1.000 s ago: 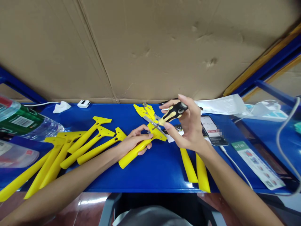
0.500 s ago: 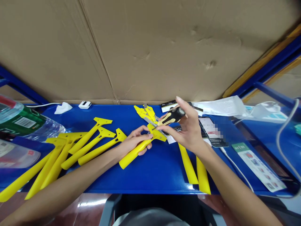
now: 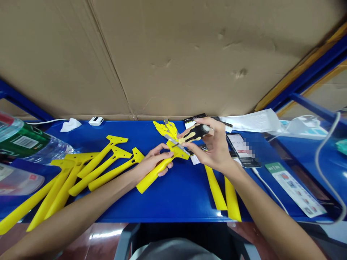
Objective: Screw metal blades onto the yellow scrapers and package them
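My left hand [image 3: 158,159] is closed around the neck of a yellow scraper [image 3: 151,178], its wide head pointing up and right. A metal blade [image 3: 177,145] lies along the front edge of that head. In my right hand [image 3: 217,146] is a short screwdriver with a black and cream handle [image 3: 196,133], its shaft reaching down to a screw spot on the scraper's head. Behind the hands lie several yellow scraper head pieces [image 3: 162,128] with metal parts. Yellow scraper handles [image 3: 105,151] lie left of my left hand, and two more handles [image 3: 215,187] sit below my right wrist.
A large bottle with a green label [image 3: 25,141] and a clear plastic container [image 3: 20,180] lie at the left. To the right are a phone [image 3: 242,148] on a white cable and a printed card [image 3: 295,189]. A cardboard wall [image 3: 173,65] stands behind the blue table [image 3: 176,202].
The right fingers, raised from the screwdriver handle before, have now curled around it. The screwdriver has tilted lower, and the scraper stays in my left hand.
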`<action>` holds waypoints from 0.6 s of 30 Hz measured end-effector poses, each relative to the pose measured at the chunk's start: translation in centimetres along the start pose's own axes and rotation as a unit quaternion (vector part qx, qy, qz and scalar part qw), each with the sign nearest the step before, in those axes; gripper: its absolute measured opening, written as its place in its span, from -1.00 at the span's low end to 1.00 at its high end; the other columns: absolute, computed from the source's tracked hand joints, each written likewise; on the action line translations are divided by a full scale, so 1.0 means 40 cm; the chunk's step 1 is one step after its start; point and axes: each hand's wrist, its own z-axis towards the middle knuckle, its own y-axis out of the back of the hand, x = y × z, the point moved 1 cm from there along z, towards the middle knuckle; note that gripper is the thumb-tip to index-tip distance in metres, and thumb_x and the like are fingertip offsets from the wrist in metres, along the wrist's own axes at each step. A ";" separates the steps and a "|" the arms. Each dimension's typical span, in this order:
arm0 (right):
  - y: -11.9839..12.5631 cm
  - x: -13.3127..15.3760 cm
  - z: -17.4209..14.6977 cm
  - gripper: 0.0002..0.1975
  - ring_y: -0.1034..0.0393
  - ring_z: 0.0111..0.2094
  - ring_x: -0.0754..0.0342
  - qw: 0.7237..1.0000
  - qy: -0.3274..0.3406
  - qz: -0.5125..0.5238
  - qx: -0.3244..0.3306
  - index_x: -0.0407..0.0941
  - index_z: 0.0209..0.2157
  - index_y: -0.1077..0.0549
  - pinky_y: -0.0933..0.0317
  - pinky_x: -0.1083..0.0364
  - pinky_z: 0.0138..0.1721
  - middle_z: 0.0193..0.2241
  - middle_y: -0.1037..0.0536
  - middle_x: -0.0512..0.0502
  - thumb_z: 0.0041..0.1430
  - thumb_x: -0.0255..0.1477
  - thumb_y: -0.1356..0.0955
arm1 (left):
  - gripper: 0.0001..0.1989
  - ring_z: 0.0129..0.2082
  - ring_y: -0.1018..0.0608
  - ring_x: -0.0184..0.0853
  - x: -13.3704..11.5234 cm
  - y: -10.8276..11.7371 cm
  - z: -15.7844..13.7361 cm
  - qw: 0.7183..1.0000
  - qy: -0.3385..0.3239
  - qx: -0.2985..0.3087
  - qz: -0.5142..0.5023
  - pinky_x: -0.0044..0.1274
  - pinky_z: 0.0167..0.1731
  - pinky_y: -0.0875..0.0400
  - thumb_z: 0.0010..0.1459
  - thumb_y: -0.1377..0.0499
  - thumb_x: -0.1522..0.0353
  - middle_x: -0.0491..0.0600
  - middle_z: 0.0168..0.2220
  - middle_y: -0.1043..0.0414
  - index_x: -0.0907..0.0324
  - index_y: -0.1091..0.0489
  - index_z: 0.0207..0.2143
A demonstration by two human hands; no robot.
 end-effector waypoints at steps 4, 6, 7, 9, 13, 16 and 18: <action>-0.001 -0.006 -0.007 -0.28 -0.57 0.15 -0.26 0.998 0.015 -0.059 -0.011 0.22 0.35 -0.24 -0.64 -0.25 0.00 0.17 -0.50 -0.17 0.29 -0.40 -0.55 | -0.62 -0.73 -0.40 -0.45 -0.001 -0.004 0.000 1.000 -0.001 0.001 0.011 -0.68 -0.77 -0.14 0.29 -0.39 0.18 -0.14 -0.47 -0.47 0.04 -0.23 -0.10; -0.002 -0.010 -0.010 -0.24 -0.56 0.16 -0.26 0.997 0.020 -0.071 -0.021 0.23 0.38 -0.23 -0.62 -0.26 0.03 0.20 -0.48 -0.16 0.27 -0.38 -0.56 | -0.59 -0.73 -0.41 -0.45 -0.002 -0.007 0.000 1.000 -0.002 -0.001 0.011 -0.68 -0.78 -0.14 0.26 -0.41 0.18 -0.14 -0.47 -0.47 0.04 -0.23 -0.10; -0.002 -0.012 -0.011 -0.22 -0.55 0.17 -0.26 0.997 0.022 -0.076 -0.025 0.24 0.39 -0.22 -0.61 -0.25 0.04 0.22 -0.47 -0.15 0.26 -0.36 -0.57 | -0.58 -0.73 -0.41 -0.45 -0.003 -0.008 0.000 1.000 -0.002 -0.002 0.010 -0.68 -0.78 -0.14 0.25 -0.42 0.17 -0.14 -0.47 -0.47 0.04 -0.24 -0.10; -0.002 -0.017 -0.012 -0.17 -0.53 0.20 -0.26 0.995 0.025 -0.089 -0.031 0.26 0.42 -0.18 -0.61 -0.23 0.05 0.28 -0.43 -0.14 0.26 -0.30 -0.57 | -0.58 -0.74 -0.41 -0.45 -0.003 -0.009 0.000 1.000 -0.002 -0.002 0.008 -0.68 -0.78 -0.14 0.23 -0.43 0.17 -0.15 -0.47 -0.47 0.05 -0.24 -0.11; -0.006 -0.022 -0.008 -0.16 -0.50 0.25 -0.25 0.992 0.023 -0.118 -0.029 0.28 0.46 -0.12 -0.60 -0.19 0.05 0.36 -0.39 -0.10 0.30 -0.25 -0.54 | -0.56 -0.76 -0.40 -0.44 -0.005 -0.010 -0.001 1.000 0.000 -0.003 0.013 -0.68 -0.78 -0.12 0.22 -0.43 0.17 -0.15 -0.49 -0.48 0.04 -0.21 -0.11; -0.009 -0.025 -0.001 -0.18 -0.58 0.06 -0.18 0.989 0.011 -0.135 -0.060 0.24 0.40 -0.21 -0.63 -0.14 -0.06 0.27 -0.46 -0.11 0.22 -0.18 -0.58 | -0.53 -0.76 -0.40 -0.43 -0.009 -0.015 -0.003 1.000 0.000 -0.011 0.029 -0.67 -0.78 -0.13 0.21 -0.43 0.15 -0.15 -0.50 -0.49 0.04 -0.20 -0.10; -0.008 -0.029 0.003 -0.19 -0.61 -0.11 -0.09 0.988 -0.005 -0.124 -0.090 0.22 0.36 -0.25 -0.64 -0.10 -0.15 0.21 -0.47 -0.11 0.19 -0.16 -0.60 | -0.52 -0.77 -0.40 -0.43 -0.013 -0.020 -0.005 0.999 0.000 -0.012 0.036 -0.67 -0.78 -0.14 0.19 -0.44 0.13 -0.15 -0.51 -0.49 0.04 -0.20 -0.10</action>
